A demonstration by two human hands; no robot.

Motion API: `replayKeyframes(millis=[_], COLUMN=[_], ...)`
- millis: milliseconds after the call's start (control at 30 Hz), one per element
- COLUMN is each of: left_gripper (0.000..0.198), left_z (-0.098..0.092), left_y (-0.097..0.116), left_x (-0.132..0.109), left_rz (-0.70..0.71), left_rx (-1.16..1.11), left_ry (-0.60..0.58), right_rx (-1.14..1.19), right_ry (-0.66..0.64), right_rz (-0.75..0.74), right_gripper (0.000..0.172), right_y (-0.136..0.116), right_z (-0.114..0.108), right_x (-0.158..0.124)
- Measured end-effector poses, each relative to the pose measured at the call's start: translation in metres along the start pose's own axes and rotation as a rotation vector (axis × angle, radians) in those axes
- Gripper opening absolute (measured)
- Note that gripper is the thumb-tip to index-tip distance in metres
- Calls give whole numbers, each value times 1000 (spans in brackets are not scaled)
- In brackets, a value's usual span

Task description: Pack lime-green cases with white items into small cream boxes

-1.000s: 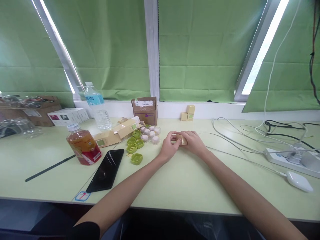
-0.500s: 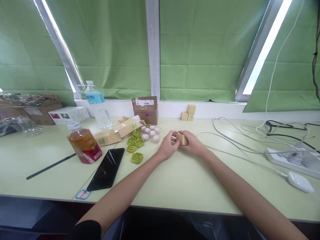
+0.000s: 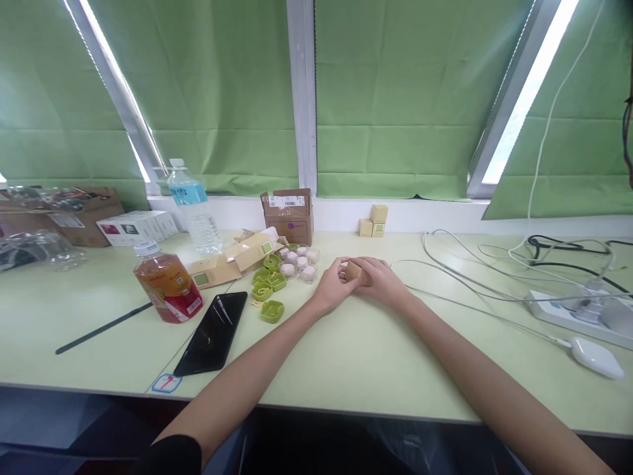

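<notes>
Near the middle of the table, a small brown cardboard box [image 3: 354, 271] is held between both hands. My left hand [image 3: 334, 286] grips it from the left, thumb along its near side. From the right, my right hand [image 3: 378, 280] wraps round it with the fingers over the top, covering much of the box. To the left of the hands lie several green square cases [image 3: 271, 311] and a cluster of pale round pieces in clear plastic [image 3: 302, 262]. Behind the hands, small boxes of the same kind [image 3: 378, 229] are stacked by the wall.
A tea bottle [image 3: 171, 284], a water bottle [image 3: 195, 208] and a black phone [image 3: 212, 334] stand or lie at left. Opened cardboard packaging [image 3: 235, 259] lies before a brown carton [image 3: 287, 216]. White cables, a power strip [image 3: 578, 310] and a white charger [image 3: 596, 357] occupy the right.
The fingers of my right hand have closed further over the small box, and it appears turned slightly. Both hands stay at about the same spot on the table.
</notes>
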State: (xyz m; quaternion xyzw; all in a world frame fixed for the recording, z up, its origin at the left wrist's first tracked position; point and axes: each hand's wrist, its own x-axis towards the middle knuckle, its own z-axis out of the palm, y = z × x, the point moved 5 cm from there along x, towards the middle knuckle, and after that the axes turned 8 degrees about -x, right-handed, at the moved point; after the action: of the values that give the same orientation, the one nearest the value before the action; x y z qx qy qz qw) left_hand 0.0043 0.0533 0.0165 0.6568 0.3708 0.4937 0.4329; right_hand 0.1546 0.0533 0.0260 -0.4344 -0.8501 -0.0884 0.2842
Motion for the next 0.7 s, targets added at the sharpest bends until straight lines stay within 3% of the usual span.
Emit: replayKeyframes(millis=[100, 233, 300, 467, 700], left_gripper=[57, 49, 47, 37, 33], left_z=[-3, -2, 0, -1, -3], left_y=[6, 14, 13, 2, -1], left_x=[1, -2, -3, 0, 1], left_rz=[128, 253, 218, 67, 85], left_rx=[48, 47, -11, -107, -54], left_ry=[-64, -157, -161, -46, -34], right_rx=[1, -61, -83, -112, -138], right_ry=[-32, -7, 6, 41, 63], right_rz=[-2, -14, -28, -55, -87], right_gripper=[65, 51, 42, 34, 35], right_y=[2, 4, 4, 1, -4], right_z=[-4, -5, -4, -5, -7], right_x=[0, -1, -1, 0, 0])
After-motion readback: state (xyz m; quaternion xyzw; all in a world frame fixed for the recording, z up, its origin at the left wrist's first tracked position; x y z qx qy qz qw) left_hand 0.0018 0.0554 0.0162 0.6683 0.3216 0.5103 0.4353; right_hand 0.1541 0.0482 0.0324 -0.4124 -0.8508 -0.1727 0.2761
